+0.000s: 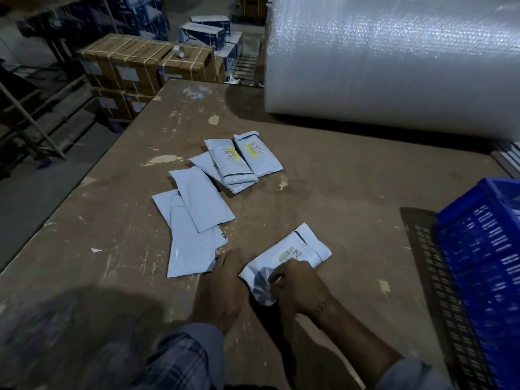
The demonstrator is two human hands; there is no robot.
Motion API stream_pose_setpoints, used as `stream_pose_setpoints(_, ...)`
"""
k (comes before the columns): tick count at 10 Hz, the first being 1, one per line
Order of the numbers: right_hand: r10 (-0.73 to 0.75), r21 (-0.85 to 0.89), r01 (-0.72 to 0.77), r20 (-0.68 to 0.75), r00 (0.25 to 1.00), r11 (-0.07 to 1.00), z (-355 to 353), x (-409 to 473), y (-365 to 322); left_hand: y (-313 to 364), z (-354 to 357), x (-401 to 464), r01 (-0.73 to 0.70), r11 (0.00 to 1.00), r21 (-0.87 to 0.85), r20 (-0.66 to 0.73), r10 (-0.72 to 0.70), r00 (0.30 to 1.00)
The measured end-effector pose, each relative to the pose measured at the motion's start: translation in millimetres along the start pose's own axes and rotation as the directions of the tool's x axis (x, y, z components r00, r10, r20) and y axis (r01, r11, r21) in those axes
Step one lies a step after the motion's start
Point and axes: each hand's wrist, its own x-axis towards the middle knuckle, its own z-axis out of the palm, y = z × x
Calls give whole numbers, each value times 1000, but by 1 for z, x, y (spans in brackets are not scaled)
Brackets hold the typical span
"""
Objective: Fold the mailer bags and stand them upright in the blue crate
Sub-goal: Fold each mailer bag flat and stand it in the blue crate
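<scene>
Head view: both hands work a crinkled, glossy grey mailer bag (284, 266) on the near scuffed wooden table (351, 175); right hand (295, 288) fingers pinch it, left hand (228, 285) fingers curl against its edge. Slotted blue crate (478, 249) stands right.

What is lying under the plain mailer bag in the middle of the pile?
Under the plain bag lie two more flat bags, side by side and partly covered. Whether anything else lies beneath cannot be seen.

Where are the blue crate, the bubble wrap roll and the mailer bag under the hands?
blue crate (478, 249), head view, on its slatted side wall.
bubble wrap roll (394, 60), head view, on its curved side.
mailer bag (295, 253), head view, near its printed label.
</scene>
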Motion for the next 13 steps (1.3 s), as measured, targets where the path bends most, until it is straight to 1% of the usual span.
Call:
stream_pose_setpoints(1, -70, -98, 44, -274, 959, 994, -17, -7, 16, 9, 6, -31, -76, 996, 40, -140, 80, 987)
stream_pose_setpoints(2, -183, -326, 75, -314, 932, 942, -14, 12, 42, 15, 19, -30, -35, 999, 1, -262, 34, 964)
stream_pose_setpoints(3, -184, -319, 112, -204, 962, 941, 10, 20, 67, 19, 31, -27, -110, 986, 129, -212, 136, 968)
stream_pose_setpoints(4, -116, -275, 29, -307, 944, 961, 26, 2, 75, 19, 44, -21, -127, 970, 208, -48, 140, 989)
stream_pose_setpoints(5, -62, -216, -45, -465, 883, 975, 30, -24, 74, 34, 52, -19, -102, 977, 185, 29, 98, 995)
stream_pose_setpoints(6, -44, -196, -66, -510, 859, 978, 34, -29, 79, 28, 68, -14, -198, 932, 305, 40, 195, 980)
stream_pose_setpoints(7, -126, -180, 49, -445, 887, 982, 39, -18, 83, 22, 82, -11, -250, 893, 374, 49, 250, 967)
stream_pose_setpoints(8, -233, -277, 137, -353, 906, 951, 44, -13, 87, 20, 88, -14, -298, 862, 409, 77, 293, 953)
stream_pose_setpoints(9, -218, -276, 127, -331, 918, 953, 44, -10, 90, 15, 90, -12, -303, 860, 410, 96, 290, 952)
stream_pose_setpoints(10, -211, -293, 114, -327, 921, 949, 43, -6, 89, 13, 91, -12, -341, 835, 431, 111, 326, 939)
stream_pose_setpoints(11, -205, -302, 102, -334, 920, 948, 45, -1, 90, 9, 91, -12, -444, 781, 440, 190, 402, 896)
stream_pose_setpoints(12, -184, -289, 79, -358, 915, 954, 45, 1, 90, 11, 88, -12, -445, 785, 431, 177, 410, 895)
stream_pose_setpoints(13, -184, -279, 74, -395, 900, 958, 50, -8, 85, 18, 90, -12, -339, 840, 423, 105, 327, 939)
